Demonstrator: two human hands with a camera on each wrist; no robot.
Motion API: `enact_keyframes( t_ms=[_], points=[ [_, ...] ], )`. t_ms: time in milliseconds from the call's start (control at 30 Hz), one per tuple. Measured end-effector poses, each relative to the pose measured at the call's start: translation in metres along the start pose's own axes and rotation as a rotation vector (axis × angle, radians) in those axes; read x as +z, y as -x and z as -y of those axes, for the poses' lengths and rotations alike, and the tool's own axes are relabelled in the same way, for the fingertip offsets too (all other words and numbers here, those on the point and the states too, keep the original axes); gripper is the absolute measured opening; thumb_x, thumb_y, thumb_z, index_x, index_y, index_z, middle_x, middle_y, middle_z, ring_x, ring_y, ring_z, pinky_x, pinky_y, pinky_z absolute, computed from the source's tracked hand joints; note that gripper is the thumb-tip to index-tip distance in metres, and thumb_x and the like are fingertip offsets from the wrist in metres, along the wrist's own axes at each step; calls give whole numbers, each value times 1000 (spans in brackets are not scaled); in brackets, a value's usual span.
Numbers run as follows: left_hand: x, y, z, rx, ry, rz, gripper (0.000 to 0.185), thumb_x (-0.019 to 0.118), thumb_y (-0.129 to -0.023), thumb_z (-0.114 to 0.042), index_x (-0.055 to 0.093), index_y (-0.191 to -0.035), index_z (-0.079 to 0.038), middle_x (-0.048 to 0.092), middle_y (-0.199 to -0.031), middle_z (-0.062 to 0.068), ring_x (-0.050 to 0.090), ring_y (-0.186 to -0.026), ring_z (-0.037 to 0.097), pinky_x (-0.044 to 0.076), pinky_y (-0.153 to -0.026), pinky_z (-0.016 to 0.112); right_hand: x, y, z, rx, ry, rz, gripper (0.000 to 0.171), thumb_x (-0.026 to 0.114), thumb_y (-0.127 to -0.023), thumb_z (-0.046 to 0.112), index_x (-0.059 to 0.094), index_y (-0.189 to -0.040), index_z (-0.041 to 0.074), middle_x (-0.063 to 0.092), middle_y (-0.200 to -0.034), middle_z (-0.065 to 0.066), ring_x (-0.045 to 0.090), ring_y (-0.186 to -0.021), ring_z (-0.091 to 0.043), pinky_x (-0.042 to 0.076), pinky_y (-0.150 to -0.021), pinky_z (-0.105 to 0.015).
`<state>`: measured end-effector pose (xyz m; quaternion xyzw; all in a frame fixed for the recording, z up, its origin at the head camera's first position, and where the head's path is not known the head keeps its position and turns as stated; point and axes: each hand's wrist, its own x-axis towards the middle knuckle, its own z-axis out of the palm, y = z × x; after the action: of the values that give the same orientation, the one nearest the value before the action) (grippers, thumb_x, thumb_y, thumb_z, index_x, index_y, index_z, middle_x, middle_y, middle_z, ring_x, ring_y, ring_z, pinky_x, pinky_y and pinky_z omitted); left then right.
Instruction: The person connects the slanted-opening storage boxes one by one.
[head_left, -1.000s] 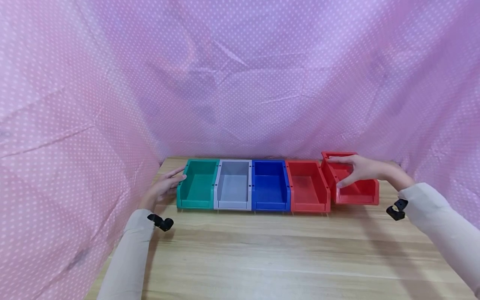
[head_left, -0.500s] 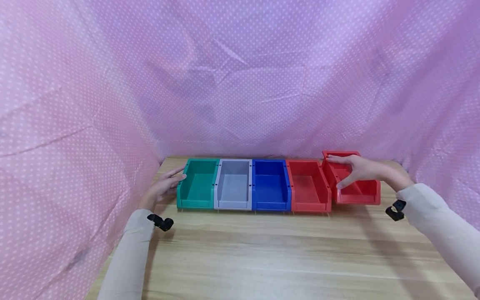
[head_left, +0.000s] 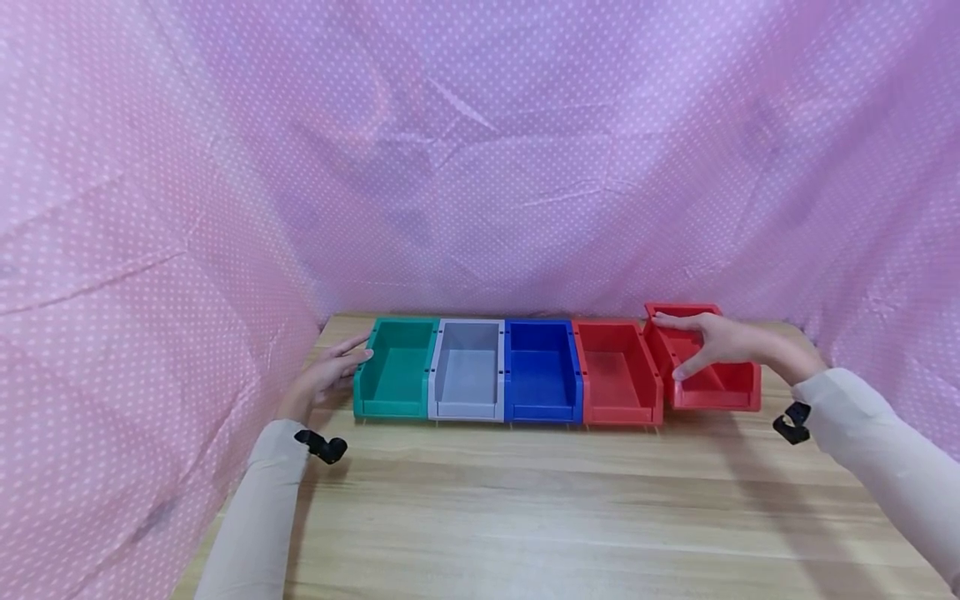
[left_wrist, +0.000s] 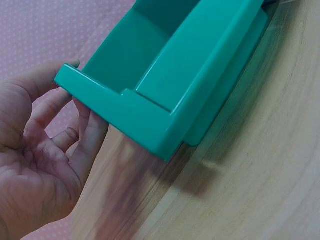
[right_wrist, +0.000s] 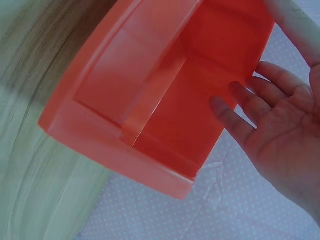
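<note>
At the left end of a joined row, my left hand (head_left: 324, 379) touches a green storage bin (head_left: 397, 375). In the left wrist view its thumb lies over the rim and the fingers (left_wrist: 90, 145) bend against the outer wall. My right hand (head_left: 727, 340) reaches over a separate red storage bin (head_left: 716, 397) at the right end and holds it by the left wall, thumb and forefinger spread along that side. This bin sits askew and higher than the row, close beside the row's red bin (head_left: 618, 379). In the right wrist view several fingertips (right_wrist: 220, 107) overlap its inside.
Between the end bins stand a grey bin (head_left: 467, 375) and a blue bin (head_left: 542, 375). All rest on a wooden table (head_left: 480, 508). Pink dotted cloth (head_left: 480, 208) hangs behind the table and along its sides.
The right-hand red bin has shifted very slightly to the right along with my right hand over the last second. My left hand and the row stay nearly still.
</note>
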<state>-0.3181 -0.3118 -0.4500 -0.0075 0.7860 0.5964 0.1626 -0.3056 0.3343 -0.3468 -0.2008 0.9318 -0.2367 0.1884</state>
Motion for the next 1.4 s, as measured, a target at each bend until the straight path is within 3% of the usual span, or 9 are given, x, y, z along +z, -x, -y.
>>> enact_keyframes(
  t_ms=[67, 133, 233, 500, 733, 967, 1233, 1300, 1400],
  points=[
    [0, 0, 0, 0, -7, -5, 70, 60, -103, -42, 26, -163, -30, 61, -136, -1, 65, -96, -5, 44, -59, 14, 2, 0, 0, 3, -1, 1, 102, 87, -81, 32, 29, -160, 5, 35, -156, -33, 36, -138, -55, 53, -100, -61],
    [0, 0, 1, 2, 5, -1, 69, 60, -103, -40, 26, -163, -30, 67, -113, -3, 62, -88, -4, 49, -67, 14, 3, 0, -1, -11, 0, -9, 101, 87, -81, 32, 30, -159, 4, 36, -156, -33, 37, -139, -55, 51, -102, -63],
    [0, 0, 1, 6, 16, 3, 67, 58, -105, -37, 26, -163, -29, 48, -73, -12, 56, -76, 2, 51, -73, 16, 5, 0, -2, -35, -1, -28, 99, 87, -81, 30, 32, -159, 2, 37, -156, -33, 37, -139, -56, 48, -103, -66],
    [0, -1, 0, 11, 24, 5, 67, 57, -105, -35, 25, -163, -28, 33, -64, -12, 46, -69, 6, 50, -74, 19, 7, 1, -4, -29, -51, -22, 100, 88, -80, 30, 32, -159, 5, 35, -157, -31, 36, -139, -54, 60, -93, -51],
    [1, -3, 1, 9, 38, 7, 67, 58, -105, -33, 25, -163, -28, 37, -69, -16, 54, -77, 1, 53, -78, 18, 9, 0, -7, -28, -56, -32, 100, 89, -78, 30, 35, -158, 4, 36, -158, -29, 37, -138, -52, 61, -90, -46],
    [-1, -3, 1, 25, 37, 7, 66, 57, -106, -34, 25, -163, -28, 32, -64, -11, 36, -62, 7, 49, -71, 18, 11, -5, -7, -86, -29, -52, 101, 90, -78, 26, 33, -156, -3, 35, -158, -32, 40, -138, -56, 47, -105, -64],
    [-1, -3, 0, 21, 39, 0, 66, 58, -105, -33, 26, -163, -28, 30, -65, -12, 37, -64, 5, 42, -66, 19, 15, -6, -7, -38, -24, -41, 102, 88, -79, 30, 31, -159, 2, 34, -159, -30, 38, -138, -55, 55, -99, -58],
    [-1, -2, 1, 21, 27, 5, 68, 58, -105, -35, 25, -163, -29, 45, -76, -15, 46, -70, -1, 45, -68, 17, 17, -6, -8, -42, -22, -43, 102, 88, -79, 30, 31, -158, 2, 33, -160, -30, 38, -138, -56, 57, -96, -55],
    [-1, -1, 3, 12, 13, 5, 69, 60, -103, -41, 26, -162, -32, 62, -114, -4, 53, -77, -5, 44, -61, 15, 20, -5, -9, -45, -25, -43, 103, 89, -78, 29, 31, -158, 2, 32, -160, -30, 37, -137, -55, 59, -93, -52]
  ],
)
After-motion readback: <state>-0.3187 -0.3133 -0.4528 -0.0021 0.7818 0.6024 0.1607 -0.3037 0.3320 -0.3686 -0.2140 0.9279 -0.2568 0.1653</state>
